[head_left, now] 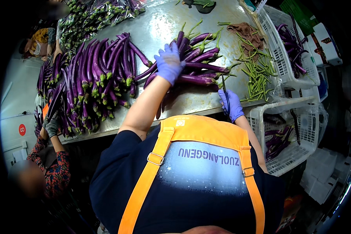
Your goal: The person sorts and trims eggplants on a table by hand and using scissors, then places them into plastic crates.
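Note:
My left hand (170, 64), in a purple glove, lies across a loose pile of long purple eggplants (202, 62) on the metal table (160, 23). Its fingers are spread over the eggplants' left ends, slightly blurred. The green stems of this pile mostly point right. My right hand (231, 104), also gloved, is closed round dark scissors (224, 86) at the table's near edge. The blades point up beside the stem of the nearest eggplant; whether they touch it I cannot tell. To the left lies a large heap of eggplants (91, 74), green caps toward me.
Cut green stems (257, 78) and a brown cloth (247, 35) lie at the right. White crates (275, 50) with eggplants stand beyond the table's right edge. Bagged eggplants (93, 19) fill the far left. A co-worker's gloved hands (51, 124) are at the heap's left end.

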A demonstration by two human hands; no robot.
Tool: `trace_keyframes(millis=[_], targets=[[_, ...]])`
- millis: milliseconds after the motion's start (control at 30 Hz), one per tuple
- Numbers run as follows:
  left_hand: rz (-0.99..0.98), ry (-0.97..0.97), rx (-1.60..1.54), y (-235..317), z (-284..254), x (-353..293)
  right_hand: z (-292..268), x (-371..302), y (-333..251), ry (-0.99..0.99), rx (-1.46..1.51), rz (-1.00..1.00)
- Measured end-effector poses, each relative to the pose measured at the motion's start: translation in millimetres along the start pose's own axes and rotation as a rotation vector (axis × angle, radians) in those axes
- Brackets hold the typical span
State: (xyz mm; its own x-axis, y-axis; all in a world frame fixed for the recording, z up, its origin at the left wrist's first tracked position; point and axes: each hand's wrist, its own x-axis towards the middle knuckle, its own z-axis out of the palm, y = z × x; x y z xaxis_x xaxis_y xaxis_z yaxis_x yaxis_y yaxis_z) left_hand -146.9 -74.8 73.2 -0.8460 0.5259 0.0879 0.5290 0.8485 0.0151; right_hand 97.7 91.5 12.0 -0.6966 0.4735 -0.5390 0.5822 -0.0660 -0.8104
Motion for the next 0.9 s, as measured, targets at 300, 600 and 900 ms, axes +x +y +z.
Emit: trace_keyframes(millis=[300, 600, 900], targets=[[0.065, -0.223, -0.315, -31.9, -14.1, 7.7, -24.4, 4.5, 23.6, 0.218, -0.361, -0.558], [0.42, -0.128, -0.529, -3.4, -54.3, -49.0, -56.7, -8.7, -53.1, 0.252, -0.575, -0.514], [0.469, -0.365, -0.555, 11.5, -37.1, -65.7, -59.3, -29.6, -54.0, 0.312, -0.43, -0.553]])
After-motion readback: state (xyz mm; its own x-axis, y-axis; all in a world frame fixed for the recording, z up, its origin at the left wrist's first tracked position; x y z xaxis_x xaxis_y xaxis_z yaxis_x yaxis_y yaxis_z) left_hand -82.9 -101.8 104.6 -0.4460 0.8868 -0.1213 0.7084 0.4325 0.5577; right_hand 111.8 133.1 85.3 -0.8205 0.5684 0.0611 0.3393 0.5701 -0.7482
